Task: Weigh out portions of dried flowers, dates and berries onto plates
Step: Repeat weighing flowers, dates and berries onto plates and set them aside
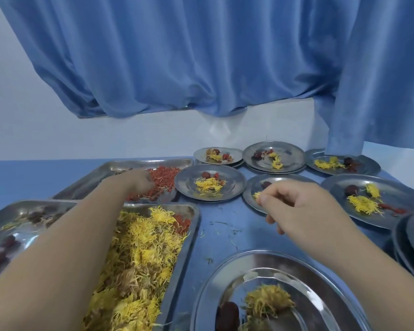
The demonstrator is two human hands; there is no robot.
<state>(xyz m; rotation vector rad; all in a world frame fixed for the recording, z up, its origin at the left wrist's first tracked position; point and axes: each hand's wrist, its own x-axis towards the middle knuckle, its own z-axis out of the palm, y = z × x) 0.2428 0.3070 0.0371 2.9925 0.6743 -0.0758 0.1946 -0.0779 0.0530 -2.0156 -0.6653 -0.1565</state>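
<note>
Nothing here can be read: the steel plates, the trays, the blue curtain and the bench carry no legible text, labels, brands, numbers or signs.

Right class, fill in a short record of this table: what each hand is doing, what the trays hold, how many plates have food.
left hand: reaching into the berry tray, among red berries; grip blurred
right hand: pinching a dried flower over a middle plate
near tray: yellow dried flowers
plates holding food: seven
</note>
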